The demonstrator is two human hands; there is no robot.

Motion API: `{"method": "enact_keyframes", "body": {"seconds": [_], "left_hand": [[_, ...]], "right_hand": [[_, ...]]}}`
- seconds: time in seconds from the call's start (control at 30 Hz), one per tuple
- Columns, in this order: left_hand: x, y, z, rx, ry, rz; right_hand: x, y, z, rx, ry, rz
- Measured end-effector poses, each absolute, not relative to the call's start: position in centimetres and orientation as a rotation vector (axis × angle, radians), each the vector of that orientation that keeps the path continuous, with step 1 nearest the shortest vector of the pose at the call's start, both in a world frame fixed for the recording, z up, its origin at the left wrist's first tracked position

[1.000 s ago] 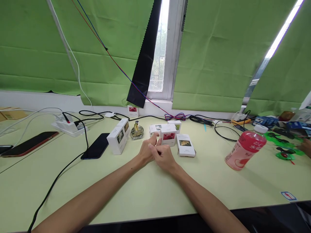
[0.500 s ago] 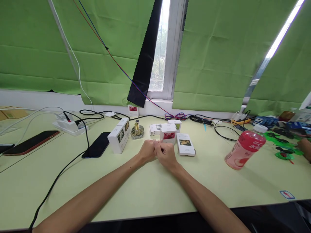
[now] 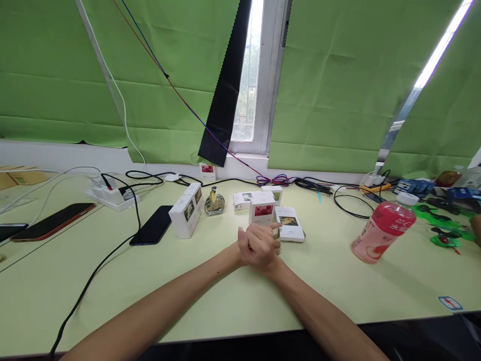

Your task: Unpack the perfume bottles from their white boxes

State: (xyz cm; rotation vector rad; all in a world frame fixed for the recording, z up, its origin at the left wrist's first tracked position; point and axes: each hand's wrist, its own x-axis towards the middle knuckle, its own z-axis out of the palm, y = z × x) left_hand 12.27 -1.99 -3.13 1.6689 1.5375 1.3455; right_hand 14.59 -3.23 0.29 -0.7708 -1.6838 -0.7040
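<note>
Pale green table (image 3: 319,296) here, shoved up against green blinds (image 3: 338,90). My two hands are together in the middle: right hand (image 3: 260,246) looks clasped over the left hand (image 3: 275,226), which is mostly covered, so can't tell how curled it is. Right behind them there's a small white box with a red picture (image 3: 262,209), standing up. Just beside, a white box with a yellow picture (image 3: 290,224) lies flat; can't tell if any fingers touch it. Perfume bottle's (image 3: 214,204) off left.
</note>
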Motion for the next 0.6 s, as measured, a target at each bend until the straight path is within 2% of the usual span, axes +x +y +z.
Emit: {"method": "enact_keyframes", "body": {"seconds": [0.1, 0.27, 0.47, 0.6], "left_hand": [[13.5, -3.1, -2.9, 1.333, 1.797, 1.474], [13.2, -2.6, -3.8, 1.563, 1.514, 1.609], [13.0, -2.2, -4.8, 1.941, 1.514, 1.165], [12.8, -2.4, -5.1, 2.190, 1.165, 1.002]], "right_hand": [[14.3, -3.5, 0.4, -0.747, -1.616, -0.660], [14.2, -3.6, 0.4, -0.738, -1.615, -0.603], [14.2, -3.6, 0.3, -0.729, -1.633, -0.603], [14.1, -3.4, -0.3, -0.764, -1.716, -0.666]]}}
